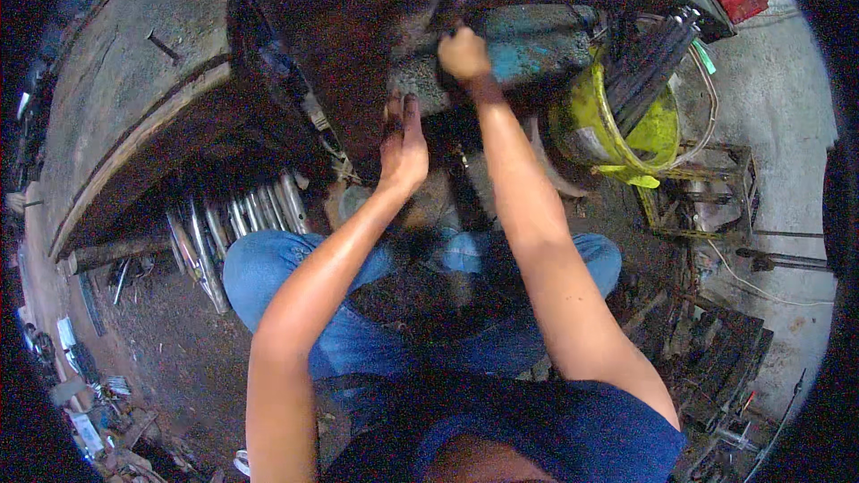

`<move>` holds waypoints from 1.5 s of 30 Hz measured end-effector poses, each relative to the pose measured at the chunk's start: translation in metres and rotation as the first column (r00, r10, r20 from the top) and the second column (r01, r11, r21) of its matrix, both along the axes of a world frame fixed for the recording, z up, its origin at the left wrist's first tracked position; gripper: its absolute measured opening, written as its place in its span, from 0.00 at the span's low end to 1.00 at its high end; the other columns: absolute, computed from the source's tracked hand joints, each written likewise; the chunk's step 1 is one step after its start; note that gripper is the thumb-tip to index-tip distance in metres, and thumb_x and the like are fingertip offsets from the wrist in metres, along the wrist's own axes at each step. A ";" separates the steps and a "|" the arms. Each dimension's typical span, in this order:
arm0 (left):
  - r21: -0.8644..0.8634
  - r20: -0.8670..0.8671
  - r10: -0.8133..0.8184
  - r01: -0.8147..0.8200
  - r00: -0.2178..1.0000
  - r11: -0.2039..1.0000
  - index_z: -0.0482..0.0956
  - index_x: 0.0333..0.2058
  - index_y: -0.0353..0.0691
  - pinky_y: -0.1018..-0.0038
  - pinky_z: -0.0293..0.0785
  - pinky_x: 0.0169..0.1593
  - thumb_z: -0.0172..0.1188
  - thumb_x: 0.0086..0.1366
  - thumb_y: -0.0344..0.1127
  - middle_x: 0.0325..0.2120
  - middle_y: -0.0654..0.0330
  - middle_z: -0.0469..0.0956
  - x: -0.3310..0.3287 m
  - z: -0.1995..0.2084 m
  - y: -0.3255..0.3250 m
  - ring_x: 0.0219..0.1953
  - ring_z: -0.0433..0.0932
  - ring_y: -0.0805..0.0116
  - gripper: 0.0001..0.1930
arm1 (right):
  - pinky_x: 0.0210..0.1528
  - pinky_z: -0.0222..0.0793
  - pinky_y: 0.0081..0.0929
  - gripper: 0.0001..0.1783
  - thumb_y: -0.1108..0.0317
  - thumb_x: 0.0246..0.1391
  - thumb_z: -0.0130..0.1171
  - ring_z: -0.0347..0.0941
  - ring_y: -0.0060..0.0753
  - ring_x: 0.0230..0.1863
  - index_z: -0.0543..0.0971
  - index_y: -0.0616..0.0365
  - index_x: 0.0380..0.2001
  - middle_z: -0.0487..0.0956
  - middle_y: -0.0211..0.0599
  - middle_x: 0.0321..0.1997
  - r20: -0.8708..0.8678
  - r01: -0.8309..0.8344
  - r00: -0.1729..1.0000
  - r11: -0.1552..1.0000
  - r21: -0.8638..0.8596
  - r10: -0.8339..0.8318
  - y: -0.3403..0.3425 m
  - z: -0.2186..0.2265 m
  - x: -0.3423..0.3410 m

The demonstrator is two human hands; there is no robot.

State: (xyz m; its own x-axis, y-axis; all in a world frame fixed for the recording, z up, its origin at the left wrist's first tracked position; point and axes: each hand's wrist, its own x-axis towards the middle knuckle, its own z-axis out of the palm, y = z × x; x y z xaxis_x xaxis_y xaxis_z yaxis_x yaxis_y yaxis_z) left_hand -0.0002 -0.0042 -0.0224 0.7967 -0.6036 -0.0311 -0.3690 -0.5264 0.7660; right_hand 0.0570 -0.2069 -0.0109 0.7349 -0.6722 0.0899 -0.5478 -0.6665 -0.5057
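Closest to me: navy shirt [595, 416], then jeans [268, 277] with the knees apart. A row of metal pipes [208, 255] lies off the left knee, below the worn grey table [179, 13].

Left hand [404, 148] next: fingers out straight, not closed round anything I can see. Tips sit right by the near left corner of the block; can't tell if they touch.

Right hand [463, 55] is farther out, over the left part of the block. Fingers curled tight, looks like a grip on a dark blurred piece [452, 11] that sticks out past the fist. Too smeared to say what it is.

The block [559, 40] itself: grey, gritty, blue patch on top, lying straight ahead of the person. Long axis runs left to right, across the forearms. Key relation: most of its length is to the right of both sets of fingers, so the right hand is the nearer one to its bulk; left only has the corner.

Just right of the block: yellow bucket [574, 116], dark rods [649, 63] leaning out of it. Beyond, far right, a red object [741, 0].
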 end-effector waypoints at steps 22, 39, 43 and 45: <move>-0.040 -0.174 0.056 -0.064 0.983 0.997 0.42 0.59 0.39 0.66 0.47 0.61 0.29 0.59 0.27 0.59 0.49 0.43 0.000 0.002 -0.001 0.59 0.49 0.52 0.26 | 0.34 0.69 0.47 0.16 0.61 0.44 0.49 0.72 0.59 0.28 0.76 0.65 0.26 0.76 0.51 0.25 0.271 0.239 0.945 0.952 -0.190 -0.182 -0.027 0.027 -0.016; -0.138 0.120 0.028 -0.012 0.992 0.990 0.52 0.54 0.32 0.65 0.46 0.60 0.33 0.62 0.30 0.57 0.41 0.48 -0.002 0.007 0.000 0.58 0.48 0.44 0.21 | 0.41 0.65 0.45 0.19 0.52 0.48 0.47 0.69 0.53 0.39 0.73 0.52 0.38 0.74 0.52 0.34 0.032 -0.458 0.870 0.831 -0.316 0.492 -0.057 0.008 0.028; -0.192 0.089 0.055 -0.037 0.995 0.981 0.51 0.55 0.31 0.65 0.43 0.61 0.31 0.64 0.33 0.56 0.41 0.49 -0.004 0.004 0.001 0.59 0.47 0.45 0.21 | 0.42 0.65 0.45 0.22 0.52 0.49 0.47 0.69 0.54 0.40 0.70 0.49 0.46 0.74 0.51 0.36 -0.217 -0.587 0.805 0.794 -0.158 0.552 -0.038 0.025 0.003; -0.141 0.153 0.007 0.015 0.988 0.990 0.50 0.55 0.31 0.65 0.42 0.61 0.31 0.65 0.34 0.56 0.40 0.48 -0.005 0.004 0.002 0.59 0.46 0.46 0.21 | 0.42 0.65 0.44 0.23 0.52 0.49 0.47 0.69 0.54 0.39 0.69 0.47 0.48 0.74 0.51 0.36 -0.328 -0.586 0.782 0.804 -0.098 0.530 -0.034 0.039 -0.004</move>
